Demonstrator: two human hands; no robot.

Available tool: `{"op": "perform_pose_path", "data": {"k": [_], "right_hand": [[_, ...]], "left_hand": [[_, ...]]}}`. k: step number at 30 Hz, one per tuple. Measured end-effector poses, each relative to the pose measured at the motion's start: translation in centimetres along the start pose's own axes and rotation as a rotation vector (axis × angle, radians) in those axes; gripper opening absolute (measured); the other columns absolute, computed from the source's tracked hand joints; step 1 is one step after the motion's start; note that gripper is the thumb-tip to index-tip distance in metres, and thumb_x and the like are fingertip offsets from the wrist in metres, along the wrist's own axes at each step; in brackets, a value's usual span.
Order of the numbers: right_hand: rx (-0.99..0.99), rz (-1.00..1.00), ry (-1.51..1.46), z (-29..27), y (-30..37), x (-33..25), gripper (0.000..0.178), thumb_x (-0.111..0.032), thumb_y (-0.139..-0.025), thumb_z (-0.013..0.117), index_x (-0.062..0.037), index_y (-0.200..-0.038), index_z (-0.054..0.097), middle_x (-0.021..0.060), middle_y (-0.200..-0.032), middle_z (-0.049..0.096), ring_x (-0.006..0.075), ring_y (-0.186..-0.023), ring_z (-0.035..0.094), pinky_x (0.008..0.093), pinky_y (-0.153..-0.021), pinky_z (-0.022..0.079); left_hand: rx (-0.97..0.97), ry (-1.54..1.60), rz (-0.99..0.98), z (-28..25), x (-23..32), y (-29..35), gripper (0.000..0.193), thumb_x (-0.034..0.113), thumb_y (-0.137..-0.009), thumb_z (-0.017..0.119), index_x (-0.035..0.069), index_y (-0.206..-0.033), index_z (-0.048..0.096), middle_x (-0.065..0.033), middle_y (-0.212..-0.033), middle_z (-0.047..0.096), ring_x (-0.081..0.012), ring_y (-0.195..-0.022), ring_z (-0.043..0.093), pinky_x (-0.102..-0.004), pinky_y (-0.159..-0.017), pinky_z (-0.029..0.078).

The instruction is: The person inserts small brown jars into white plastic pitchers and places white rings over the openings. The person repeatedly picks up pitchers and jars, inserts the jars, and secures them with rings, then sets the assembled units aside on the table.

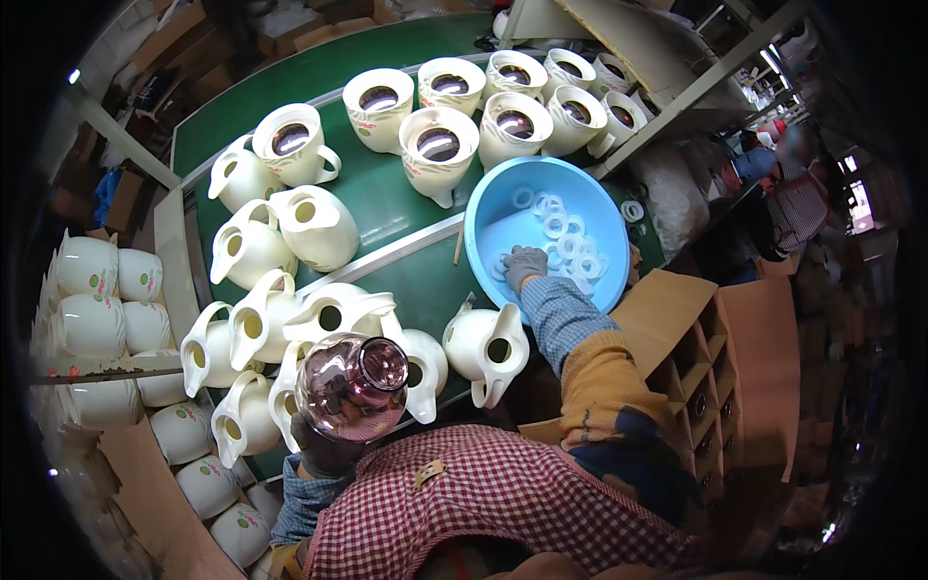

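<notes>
My gloved left hand (327, 451) is wrapped round a shiny purple-pink mirrored glass flask liner (338, 389), close in front of my apron. The liner's round mouth faces up and to the right. Inside a light blue plastic basin (478, 224), my gloved right hand (525, 267) reaches down with its fingers curled. Translucent white rings (555, 226) lie loose in the basin, some right beside those fingers. Whatever the right fingertips hold, if anything, is hidden.
Several cream jug bodies (487, 350) with handles and spouts stand on the green table (382, 213). Farther back, upright cream jugs (438, 145) have dark mirrored liners inside. Stacked white jugs (92, 324) are at left; a divided cardboard box (696, 387) stands at right.
</notes>
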State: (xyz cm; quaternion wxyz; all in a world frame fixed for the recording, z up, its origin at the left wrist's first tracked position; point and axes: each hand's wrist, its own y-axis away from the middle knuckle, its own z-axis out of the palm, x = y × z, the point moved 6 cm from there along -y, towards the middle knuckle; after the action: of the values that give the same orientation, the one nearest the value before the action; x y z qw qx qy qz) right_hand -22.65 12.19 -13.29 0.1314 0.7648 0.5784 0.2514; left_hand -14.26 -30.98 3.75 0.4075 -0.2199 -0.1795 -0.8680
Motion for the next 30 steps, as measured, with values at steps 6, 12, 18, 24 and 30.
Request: {"op": "perform_pose_path", "data": {"k": [6,12,18,24,30], "right_hand": [[0.074,0.019,-0.391,-7.5,2.9,4.0,0.038,-0.040,-0.094,0.066,-0.0159,-0.124,0.072,0.0084,-0.129,0.064,0.0288,-0.116,0.063,0.0449,-0.097,0.050],[0.508,-0.851,-1.197,-22.0,21.5,-4.9,0.022,-0.004,-0.093,0.071,-0.0015,-0.114,0.071,0.0153,-0.123,0.068,0.0251,-0.111,0.068,0.0360,-0.098,0.053],[0.770,-1.024,-0.994,-23.3,29.4,-10.6,0.031,-0.004,-0.088,0.072,0.0014,-0.118,0.068,0.0228,-0.122,0.068,0.0361,-0.108,0.069,0.0404,-0.092,0.056],[0.978,-1.003,-0.810,-22.5,33.3,-11.7,0.032,-0.006,-0.088,0.069,-0.0023,-0.119,0.065,0.0194,-0.121,0.066,0.0370,-0.102,0.069,0.0466,-0.088,0.057],[1.083,-0.937,-0.785,-21.6,34.2,-12.3,0.043,-0.021,-0.086,0.078,-0.0069,-0.122,0.059,0.0158,-0.121,0.065,0.0354,-0.107,0.068,0.0490,-0.092,0.055]], "left_hand": [[-0.037,0.045,-0.008,0.4,0.1,-0.2,0.096,0.064,-0.085,0.066,0.011,-0.158,0.031,-0.0154,-0.159,0.039,-0.0340,-0.144,0.042,-0.0522,-0.121,0.033],[-0.097,0.150,-0.054,0.7,0.1,-0.9,0.093,0.059,-0.086,0.068,0.011,-0.157,0.033,-0.0154,-0.158,0.041,-0.0333,-0.144,0.043,-0.0518,-0.122,0.033],[-0.182,0.210,-0.093,1.7,0.2,-1.2,0.091,0.053,-0.088,0.071,0.006,-0.156,0.033,-0.0175,-0.156,0.044,-0.0346,-0.142,0.046,-0.0537,-0.120,0.036],[-0.197,0.211,-0.124,2.1,-0.3,-0.7,0.089,0.057,-0.090,0.064,0.005,-0.155,0.034,-0.0191,-0.155,0.044,-0.0357,-0.140,0.048,-0.0548,-0.118,0.039],[-0.185,0.230,-0.155,2.3,-1.1,-0.1,0.081,0.057,-0.097,0.053,0.004,-0.155,0.034,-0.0190,-0.154,0.046,-0.0346,-0.140,0.049,-0.0523,-0.118,0.040]]}}
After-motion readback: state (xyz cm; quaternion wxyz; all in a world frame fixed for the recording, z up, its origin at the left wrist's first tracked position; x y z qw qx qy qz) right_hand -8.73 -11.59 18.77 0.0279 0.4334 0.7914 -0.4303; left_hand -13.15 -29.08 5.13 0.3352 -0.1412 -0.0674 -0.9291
